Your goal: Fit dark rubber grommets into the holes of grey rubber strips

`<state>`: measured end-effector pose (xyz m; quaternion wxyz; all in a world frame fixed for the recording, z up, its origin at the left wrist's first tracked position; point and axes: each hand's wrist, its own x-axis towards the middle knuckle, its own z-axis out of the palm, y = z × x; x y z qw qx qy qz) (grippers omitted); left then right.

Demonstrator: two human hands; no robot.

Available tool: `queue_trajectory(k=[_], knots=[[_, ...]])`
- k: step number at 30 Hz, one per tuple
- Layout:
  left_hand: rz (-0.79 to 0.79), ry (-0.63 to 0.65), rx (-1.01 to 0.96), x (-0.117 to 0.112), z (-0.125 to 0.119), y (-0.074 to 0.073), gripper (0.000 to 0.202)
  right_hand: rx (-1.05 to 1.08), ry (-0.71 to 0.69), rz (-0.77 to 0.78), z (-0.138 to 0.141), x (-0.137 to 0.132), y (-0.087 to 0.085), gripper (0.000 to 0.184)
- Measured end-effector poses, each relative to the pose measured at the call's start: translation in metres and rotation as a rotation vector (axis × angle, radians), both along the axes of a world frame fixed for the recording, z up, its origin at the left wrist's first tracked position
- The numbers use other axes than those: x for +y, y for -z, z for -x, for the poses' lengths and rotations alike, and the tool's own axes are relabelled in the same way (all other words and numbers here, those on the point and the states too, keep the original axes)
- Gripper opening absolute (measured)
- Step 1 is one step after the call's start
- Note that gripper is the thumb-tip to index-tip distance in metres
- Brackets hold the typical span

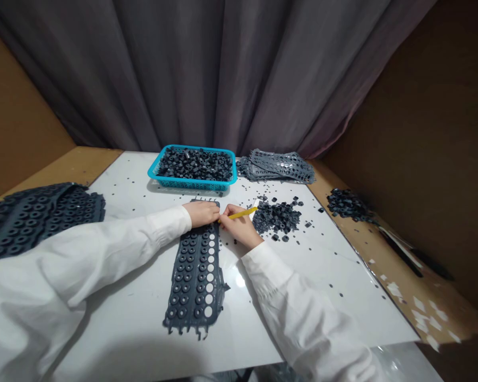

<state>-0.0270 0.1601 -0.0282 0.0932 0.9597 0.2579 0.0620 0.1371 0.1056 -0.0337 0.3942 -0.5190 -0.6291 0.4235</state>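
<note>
A dark grey moulded rubber sheet (195, 265) with rows of ring-shaped parts lies lengthwise in front of me. Down its right side runs a column of round holes, with the white table showing through. My left hand (204, 213) rests across the sheet's far end, fingers closed at its right edge. My right hand (239, 225) is closed around a slim yellow pen-like tool (242, 213); its working tip is hidden by my fingers at the sheet's edge. The two hands nearly touch. Just right of them is a heap of small dark rubber pieces (278, 217).
A blue basket (191, 184) full of dark rubber rings stands at the back. Beside it lie stacked perforated sheets (281, 165). More ringed sheets (27, 217) are piled left. Dark pieces (348, 204), long dark-handled tools (400, 252) and white scraps (420, 303) lie along the right edge.
</note>
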Motion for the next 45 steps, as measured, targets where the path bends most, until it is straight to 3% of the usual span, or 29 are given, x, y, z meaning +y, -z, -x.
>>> queue_trajectory(k=[4, 8, 15, 19, 21, 23, 24, 26, 29, 32, 35, 41, 43, 45], knots=[[0.021, -0.082, -0.117, 0.003, 0.012, 0.003, 0.012, 0.004, -0.009, -0.001, -0.002, 0.000, 0.001, 0.011], [0.011, -0.232, -0.259, 0.005, 0.028, 0.002, 0.025, 0.016, -0.001, 0.008, -0.002, -0.001, 0.000, 0.011], [0.066, -0.101, -0.242, 0.002, 0.019, 0.001, 0.016, 0.101, 0.079, 0.023, -0.005, -0.003, 0.001, 0.011], [0.034, -0.091, -0.224, 0.001, 0.013, 0.003, 0.016, 0.165, 0.186, -0.114, -0.011, -0.007, -0.015, 0.011], [0.015, -0.093, -0.217, 0.002, 0.014, 0.005, 0.016, 0.108, 0.072, -0.211, -0.014, -0.022, -0.029, 0.019], [0.001, -0.083, -0.206, 0.004, 0.015, 0.006, 0.016, -0.034, -0.191, -0.284, -0.016, -0.047, -0.040, 0.020], [-0.006, -0.077, -0.201, 0.005, 0.015, 0.007, 0.017, -0.153, -0.386, -0.308, -0.017, -0.063, -0.044, 0.018], [-0.017, -0.069, -0.193, 0.007, 0.015, 0.008, 0.018, -0.467, -0.608, -0.425, -0.019, -0.094, -0.045, 0.015], [-0.027, -0.065, -0.179, 0.010, 0.014, 0.010, 0.017, -0.811, -0.637, -0.525, -0.020, -0.125, -0.035, 0.010], [-0.032, -0.071, -0.159, 0.012, 0.013, 0.008, 0.016, -0.918, -0.603, -0.620, -0.019, -0.134, -0.023, 0.012], [-0.033, -0.064, -0.135, 0.011, 0.013, 0.005, 0.016, -0.854, -0.619, -0.687, -0.016, -0.140, -0.018, 0.016], [-0.001, 0.001, -0.077, 0.006, 0.010, 0.006, 0.011, -0.645, -0.679, -0.665, -0.020, -0.164, -0.019, 0.019], [0.003, 0.004, -0.064, 0.005, 0.009, 0.006, 0.010, -0.499, -0.660, -0.589, -0.026, -0.155, -0.024, 0.020], [0.011, 0.007, -0.047, 0.004, 0.008, 0.004, 0.010, -0.268, -0.499, -0.422, -0.030, -0.131, -0.032, 0.027]])
